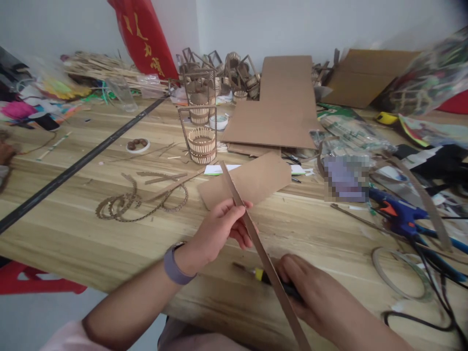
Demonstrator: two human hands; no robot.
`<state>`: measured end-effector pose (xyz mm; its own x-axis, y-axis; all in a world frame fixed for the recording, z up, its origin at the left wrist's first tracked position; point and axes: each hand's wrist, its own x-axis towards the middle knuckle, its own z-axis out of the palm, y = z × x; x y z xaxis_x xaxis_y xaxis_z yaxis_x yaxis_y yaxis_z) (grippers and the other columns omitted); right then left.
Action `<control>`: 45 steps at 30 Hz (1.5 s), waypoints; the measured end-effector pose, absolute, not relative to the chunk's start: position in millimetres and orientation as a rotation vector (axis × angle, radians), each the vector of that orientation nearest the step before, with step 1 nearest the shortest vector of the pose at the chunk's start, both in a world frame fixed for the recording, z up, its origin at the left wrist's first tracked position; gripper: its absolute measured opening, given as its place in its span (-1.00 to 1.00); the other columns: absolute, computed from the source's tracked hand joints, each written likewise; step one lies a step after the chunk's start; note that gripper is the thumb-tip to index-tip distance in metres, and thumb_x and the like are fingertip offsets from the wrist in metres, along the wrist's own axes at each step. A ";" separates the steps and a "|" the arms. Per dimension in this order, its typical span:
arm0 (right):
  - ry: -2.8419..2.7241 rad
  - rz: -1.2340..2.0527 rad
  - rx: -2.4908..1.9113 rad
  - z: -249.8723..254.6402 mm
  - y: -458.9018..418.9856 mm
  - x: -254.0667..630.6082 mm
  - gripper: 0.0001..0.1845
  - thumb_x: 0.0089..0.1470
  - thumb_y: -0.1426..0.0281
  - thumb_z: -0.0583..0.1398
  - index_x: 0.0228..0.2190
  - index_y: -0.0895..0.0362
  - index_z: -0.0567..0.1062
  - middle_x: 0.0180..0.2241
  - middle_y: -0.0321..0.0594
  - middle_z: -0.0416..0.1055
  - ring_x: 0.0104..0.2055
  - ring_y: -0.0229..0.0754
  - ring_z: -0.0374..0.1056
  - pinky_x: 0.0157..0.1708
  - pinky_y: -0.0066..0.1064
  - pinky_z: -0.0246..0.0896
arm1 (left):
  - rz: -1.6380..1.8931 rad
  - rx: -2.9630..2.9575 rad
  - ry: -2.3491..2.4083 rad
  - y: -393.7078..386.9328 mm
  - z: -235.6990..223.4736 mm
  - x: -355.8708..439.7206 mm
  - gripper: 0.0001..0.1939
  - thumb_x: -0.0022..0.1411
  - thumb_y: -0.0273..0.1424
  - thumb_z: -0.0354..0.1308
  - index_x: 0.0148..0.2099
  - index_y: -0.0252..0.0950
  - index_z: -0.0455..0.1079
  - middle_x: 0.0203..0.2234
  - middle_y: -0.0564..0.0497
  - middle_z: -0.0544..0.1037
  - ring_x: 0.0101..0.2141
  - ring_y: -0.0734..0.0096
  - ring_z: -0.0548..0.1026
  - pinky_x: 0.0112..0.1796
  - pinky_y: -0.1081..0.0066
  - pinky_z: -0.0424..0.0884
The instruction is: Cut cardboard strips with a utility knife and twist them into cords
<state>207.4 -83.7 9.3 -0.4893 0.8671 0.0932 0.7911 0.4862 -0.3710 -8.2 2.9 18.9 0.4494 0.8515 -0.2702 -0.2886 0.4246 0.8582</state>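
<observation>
My left hand [223, 229] pinches a long, narrow cardboard strip [261, 251] between thumb and fingers. The strip slants from the table's middle down towards me. My right hand [305, 287] is closed around a tool with a black and yellow handle [260, 274]; its dark, narrow tip is blurred and points left. The strip's lower part crosses in front of that tool, and whether my right hand touches the strip I cannot tell. Beyond my left hand lies a flat cardboard piece [263, 178]. Curled, toothed cardboard strips [117, 207] lie to the left.
Small slatted buckets with tall handles [202, 144] stand mid-table, with more behind. Large cardboard sheets [278, 117] lie at the back. At right are a blue glue gun [397, 212], cables and a cardboard ring [400, 275]. A dark bar [87, 156] crosses the left side. Another person's hand [5, 151] shows far left.
</observation>
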 end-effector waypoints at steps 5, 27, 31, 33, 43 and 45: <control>-2.177 0.495 -1.639 9.8 -78.1 245.7 -0.84 0.15 0.40 0.12 -0.34 -0.03 0.17 -0.53 -0.39 0.43 -0.60 -0.23 0.37 -0.58 -0.44 0.27 | 0.819 0.838 0.819 5.5 20.8 -10.3 -0.66 0.11 -0.27 0.19 -0.10 -0.34 0.32 -0.59 0.09 0.53 -0.68 0.49 0.46 -0.66 0.54 0.36; -1.288 1.052 -1.571 11.9 -45.2 179.9 -0.61 0.02 0.05 0.26 -0.33 0.06 0.31 -0.48 -0.34 0.32 -0.51 -0.24 0.27 -0.54 -0.39 0.23 | 0.547 0.938 0.658 -26.0 -1.6 8.4 -0.30 0.14 -0.27 0.34 0.25 -0.32 0.17 -0.43 0.08 0.51 -0.57 0.54 0.44 -0.51 0.48 0.36; -1.834 0.682 -1.561 3.9 -43.4 198.3 -0.62 0.17 0.03 0.15 -0.20 0.08 0.39 -0.43 -0.22 0.47 -0.44 -0.14 0.41 -0.47 -0.34 0.29 | 0.589 0.909 0.691 -21.7 -4.7 8.6 -0.43 0.14 -0.34 0.31 0.17 -0.31 0.25 -0.45 0.08 0.51 -0.59 0.53 0.45 -0.56 0.50 0.34; -2.079 0.512 -1.494 3.1 -43.4 211.4 -0.59 0.23 0.01 0.07 -0.12 0.06 0.41 -0.38 -0.17 0.52 -0.40 -0.09 0.46 -0.46 -0.33 0.29 | 0.602 0.883 0.706 -18.3 -4.0 7.7 -0.49 0.12 -0.35 0.32 0.09 -0.32 0.29 -0.45 0.07 0.52 -0.61 0.54 0.44 -0.59 0.51 0.32; -2.473 0.255 -1.380 15.1 -41.4 232.3 -0.51 0.28 -0.04 -0.02 -0.17 0.07 0.45 -0.40 -0.21 0.55 -0.45 -0.14 0.50 -0.53 -0.37 0.29 | 0.590 0.816 0.751 -13.1 -0.6 2.9 -0.13 0.09 -0.46 0.31 0.37 -0.38 -0.02 -0.38 0.03 0.54 -0.56 0.51 0.49 -0.54 0.47 0.40; -2.516 0.201 -1.341 14.8 -41.8 232.1 -0.49 0.28 -0.05 -0.03 -0.19 0.08 0.45 -0.42 -0.22 0.54 -0.48 -0.14 0.49 -0.57 -0.37 0.26 | 0.572 0.832 0.773 -12.7 -0.6 2.3 -0.13 0.09 -0.48 0.29 0.38 -0.36 -0.01 -0.39 0.06 0.51 -0.56 0.51 0.49 -0.54 0.47 0.41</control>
<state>232.1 -41.8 14.8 -0.5284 0.8293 0.1816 0.7899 0.5587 -0.2528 2.3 -12.7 -0.6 0.5968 0.7104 -0.3730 -0.1495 0.5552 0.8182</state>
